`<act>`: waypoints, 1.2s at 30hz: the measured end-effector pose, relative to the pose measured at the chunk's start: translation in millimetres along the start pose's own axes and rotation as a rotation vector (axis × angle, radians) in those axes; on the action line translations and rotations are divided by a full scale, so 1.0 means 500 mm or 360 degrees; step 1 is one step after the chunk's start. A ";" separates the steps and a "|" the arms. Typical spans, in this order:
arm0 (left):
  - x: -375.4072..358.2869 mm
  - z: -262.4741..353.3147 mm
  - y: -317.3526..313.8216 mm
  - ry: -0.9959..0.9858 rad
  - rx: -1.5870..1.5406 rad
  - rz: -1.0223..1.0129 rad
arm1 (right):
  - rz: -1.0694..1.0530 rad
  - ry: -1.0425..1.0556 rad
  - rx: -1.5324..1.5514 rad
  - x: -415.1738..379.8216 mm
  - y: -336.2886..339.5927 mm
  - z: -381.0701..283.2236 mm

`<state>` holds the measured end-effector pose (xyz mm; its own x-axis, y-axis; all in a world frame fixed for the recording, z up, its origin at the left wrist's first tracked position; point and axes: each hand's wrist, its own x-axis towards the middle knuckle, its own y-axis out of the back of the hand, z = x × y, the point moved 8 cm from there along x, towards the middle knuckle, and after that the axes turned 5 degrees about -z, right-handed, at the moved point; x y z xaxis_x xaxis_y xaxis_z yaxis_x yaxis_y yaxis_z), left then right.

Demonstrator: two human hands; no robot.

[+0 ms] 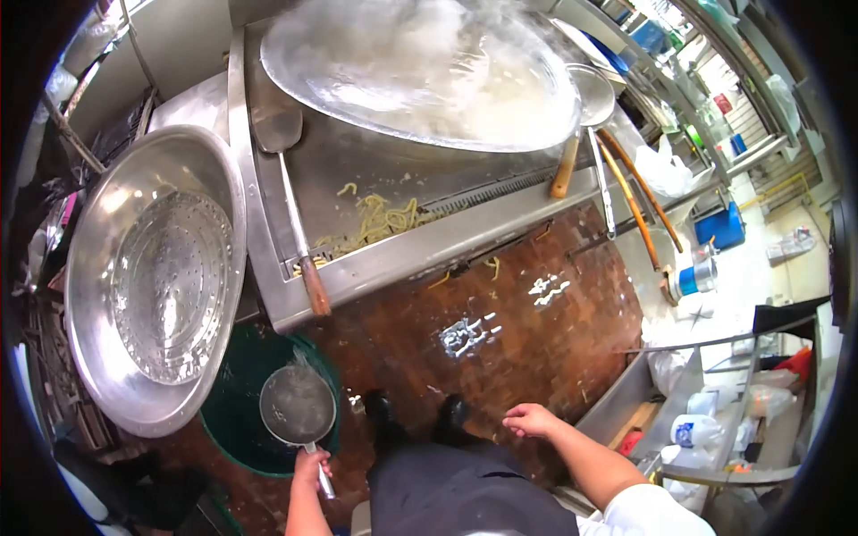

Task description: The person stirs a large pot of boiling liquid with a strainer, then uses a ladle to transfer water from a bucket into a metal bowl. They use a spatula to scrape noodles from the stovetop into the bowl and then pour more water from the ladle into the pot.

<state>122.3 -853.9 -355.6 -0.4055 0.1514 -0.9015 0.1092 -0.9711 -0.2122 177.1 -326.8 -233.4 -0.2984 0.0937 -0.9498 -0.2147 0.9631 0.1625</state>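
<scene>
My left hand (310, 466) is closed round the handle of a round metal dipper (298, 406). The dipper's grey bowl is over a dark green tub (239, 380) on the floor and overlaps its right side in this view. Away from any object, my right hand (529, 420) hangs to the right of my dark apron with its fingers loosely bent and apart, nothing in them. A big steel basin with a perforated inner part (174, 286) stands beside the tub on the left.
Ahead, a huge wok (429, 80) steams in a steel stove (393, 170) strewn with noodles (384, 219). A wooden-handled spatula (290, 205) and a skimmer (592, 94) rest on it. The tiled floor (536, 330) looks wet. Shelving with plastic jugs (697, 432) stands right.
</scene>
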 end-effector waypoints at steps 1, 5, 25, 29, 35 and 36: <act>-0.032 0.007 -0.019 0.0003 0.0079 -0.0031 | 0.0023 -0.0019 -0.0071 -0.009 0.006 -0.014; -0.146 0.067 -0.117 -0.0105 0.0184 -0.0077 | -0.0101 0.0024 -0.0089 0.044 0.040 0.013; -0.475 0.635 -0.974 -0.0508 0.0209 -0.1065 | 0.0393 -0.0043 0.0735 0.106 0.546 0.180; -0.414 0.843 -1.047 -0.0712 0.0338 -0.0938 | 0.0429 -0.0106 0.0963 0.093 0.486 0.235; -0.288 1.107 -1.105 -0.1058 0.1005 -0.0374 | 0.0297 -0.0281 0.1167 0.074 0.340 0.279; -0.274 1.142 -1.111 -0.1091 0.1166 -0.0297 | 0.0272 -0.0313 0.1149 0.076 0.317 0.286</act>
<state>-401.1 -440.7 101.4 -0.8164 0.3974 -0.4189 -0.4982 -0.8516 0.1631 264.4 -134.5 -282.0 -0.0872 0.2341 -0.9683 0.5001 0.8509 0.1607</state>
